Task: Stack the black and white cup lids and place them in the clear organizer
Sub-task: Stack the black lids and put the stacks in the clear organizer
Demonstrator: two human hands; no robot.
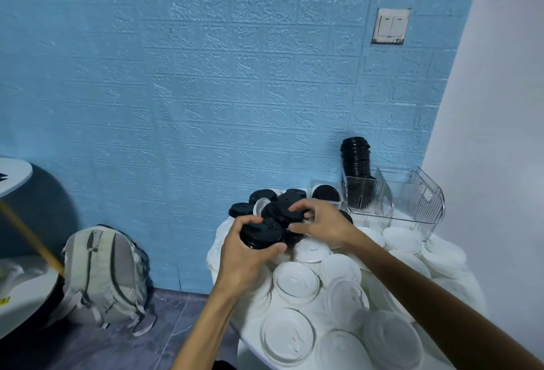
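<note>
My left hand [247, 255] is gripping a short stack of black lids [261, 233], fingers and thumb curling round its ribbed round edge. My right hand [321, 224] is pinching another black lid [290, 211] at its rim, just above the loose black lids [266, 196] that are lying heaped at the far side of the white desk [247, 343]. The near side is lying thick with white lids [295, 281], shallow, round and faintly translucent, overlapping one another. The clear organizer [412, 202], hard glossy plastic with ribbed walls and dividers, is standing at the back right; one compartment is holding a tall black lid stack [355, 160] that is rising above its rim. A grey fabric backpack [103, 275] is leaning on the floor against the blue embossed brick-pattern wall [176, 75].
</note>
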